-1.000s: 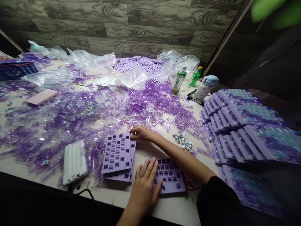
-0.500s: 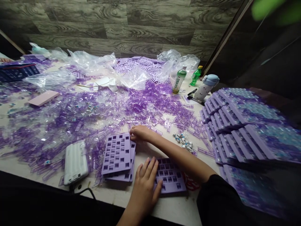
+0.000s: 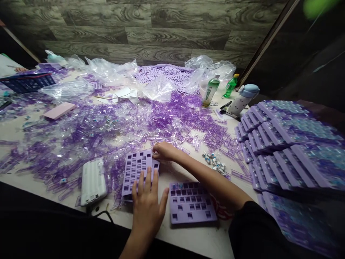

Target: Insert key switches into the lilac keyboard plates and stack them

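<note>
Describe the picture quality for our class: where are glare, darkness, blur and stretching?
Head view: glints on clear bags and purple strips; head view, upper right: darkness and an out-of-focus green shape; head view, right: stacked purple panels look stretched and soft; head view, centre: the left hand and the purple plate beside it look clearer.

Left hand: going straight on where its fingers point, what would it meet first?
Probably the upper purple keyboard plate, which the left hand partly covers in this view; whether they touch is unclear.
</note>
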Tool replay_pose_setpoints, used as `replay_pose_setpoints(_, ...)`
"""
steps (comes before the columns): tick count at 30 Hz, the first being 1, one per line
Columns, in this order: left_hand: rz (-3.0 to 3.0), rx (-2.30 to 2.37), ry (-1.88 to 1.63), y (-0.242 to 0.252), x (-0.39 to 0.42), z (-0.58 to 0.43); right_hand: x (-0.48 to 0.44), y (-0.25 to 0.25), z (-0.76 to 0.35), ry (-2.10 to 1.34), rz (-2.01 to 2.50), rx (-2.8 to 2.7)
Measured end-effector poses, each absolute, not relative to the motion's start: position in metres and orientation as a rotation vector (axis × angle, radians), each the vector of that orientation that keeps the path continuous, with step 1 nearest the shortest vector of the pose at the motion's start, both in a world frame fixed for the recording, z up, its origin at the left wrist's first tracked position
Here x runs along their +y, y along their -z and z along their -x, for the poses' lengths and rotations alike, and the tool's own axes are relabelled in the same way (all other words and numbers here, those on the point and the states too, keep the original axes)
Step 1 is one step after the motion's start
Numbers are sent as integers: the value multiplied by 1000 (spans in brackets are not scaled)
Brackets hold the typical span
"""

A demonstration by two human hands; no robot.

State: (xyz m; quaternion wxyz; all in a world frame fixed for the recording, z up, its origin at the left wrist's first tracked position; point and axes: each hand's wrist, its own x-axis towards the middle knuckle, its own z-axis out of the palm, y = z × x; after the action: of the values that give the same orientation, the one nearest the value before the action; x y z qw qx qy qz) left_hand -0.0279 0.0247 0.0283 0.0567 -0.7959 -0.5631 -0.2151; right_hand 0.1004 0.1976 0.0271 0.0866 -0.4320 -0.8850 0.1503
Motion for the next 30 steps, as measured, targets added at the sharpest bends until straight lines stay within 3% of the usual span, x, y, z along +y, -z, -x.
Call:
replay_pose_setpoints(9,2528,-1488,673,-14,24,67,183,-45,-135,-376,1212,-2703)
replay_pose_setpoints(17,2551,-1391,877,-13,18,77,169,-49,-162,-527,1144,-2713)
replay_pose_setpoints(24,2775,-1278,1216,-19,0,47,146,-52,-171,-450,1115,-2765)
replay_pose_setpoints(30,2931,-1361,1082,-12,5,12,131,-74,-206,-451,1302,-2650)
